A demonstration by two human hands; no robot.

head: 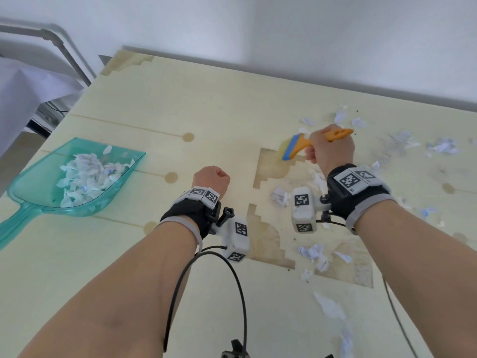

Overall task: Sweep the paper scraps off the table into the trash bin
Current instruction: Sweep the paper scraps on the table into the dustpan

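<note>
My right hand (330, 149) grips the orange handle of a small brush (296, 147) with a blue head, held over the middle of the pale table (206, 107). My left hand (213, 178) is curled into a fist and holds nothing, hovering left of the brush. A teal see-through dustpan (33, 187) lies on the table's left side with a heap of torn paper scraps (87, 174) inside. More scraps (316, 254) lie loose on the right half of the table, from the far edge to the near edge.
Both wrists wear black bands with white marker boxes and black cables trailing toward me. A white wall runs behind the table. At the far left stand a metal frame and white cloth (31, 81). No trash bin is visible.
</note>
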